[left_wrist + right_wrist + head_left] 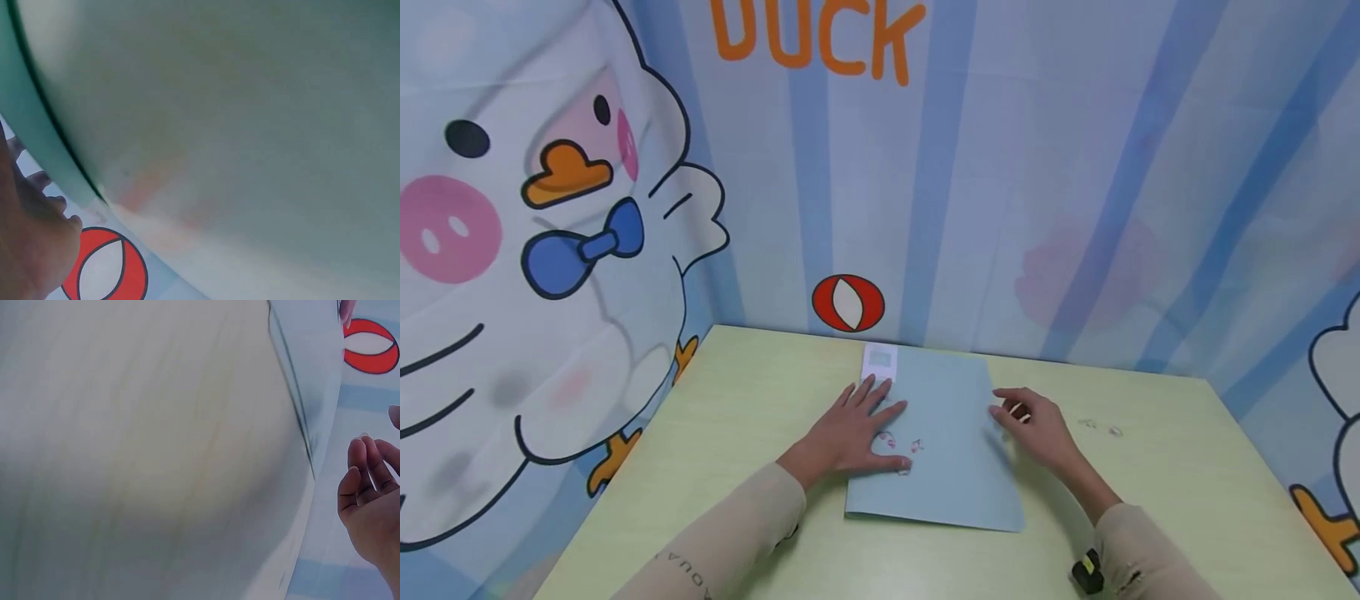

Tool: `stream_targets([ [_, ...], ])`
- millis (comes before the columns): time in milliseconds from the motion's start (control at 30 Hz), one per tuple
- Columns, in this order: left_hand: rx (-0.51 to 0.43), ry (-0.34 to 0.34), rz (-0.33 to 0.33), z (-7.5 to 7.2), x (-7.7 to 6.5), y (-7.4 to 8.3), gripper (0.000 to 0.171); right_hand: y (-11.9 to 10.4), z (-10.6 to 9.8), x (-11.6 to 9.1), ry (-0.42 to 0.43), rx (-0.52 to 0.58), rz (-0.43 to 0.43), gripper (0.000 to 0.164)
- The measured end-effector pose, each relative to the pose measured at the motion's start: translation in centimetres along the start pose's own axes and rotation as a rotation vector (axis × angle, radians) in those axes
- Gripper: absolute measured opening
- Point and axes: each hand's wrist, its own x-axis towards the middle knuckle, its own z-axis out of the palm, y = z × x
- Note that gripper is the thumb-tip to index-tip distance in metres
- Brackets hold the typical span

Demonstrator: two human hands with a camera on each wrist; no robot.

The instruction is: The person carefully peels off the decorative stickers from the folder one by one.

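A light blue folder [955,467], or folded sheet, lies flat on the table, its layered edge visible in the right wrist view. My left hand [853,429] rests on its left part, fingers spread. Under the fingertips at the top left corner is a small pale pink label [880,360] with a grey square. Small pinkish sticker-like marks [917,446] show near my left thumb, one partly covered by it. Beside the folder's right edge is my right hand [1037,425], fingers loosely bent; in the right wrist view this hand [375,506] holds nothing visible.
Two small clear sticker-like pieces [1101,427] lie on the pale yellow table [1150,500], right of the right hand. A cloth backdrop [880,183] with duck pictures and blue stripes stands behind and beside the table. A black device [1086,573] sits at the right wrist.
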Motion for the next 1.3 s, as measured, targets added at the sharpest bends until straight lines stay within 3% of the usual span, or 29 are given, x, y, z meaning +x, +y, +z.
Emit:
stream_targets([
  [333,-0.009,-0.006,-0.015,0.8,0.2,-0.1,0.098,-2.7,2.9,0.3,-0.090,0.045,-0.063,0.038],
  [600,0.011,-0.020,-0.035,1.1,0.3,-0.2,0.098,-3.7,4.9,0.3,-0.221,-0.008,-0.145,0.035],
  [967,0.015,-0.023,-0.029,1.1,0.4,0.1,0.098,-4.5,6.4,0.5,-0.362,-0.065,-0.240,0.027],
  [1300,0.031,-0.018,-0.021,1.4,0.6,0.0,0.097,-4.9,6.8,0.6,-0.397,-0.124,-0.276,0.020],
])
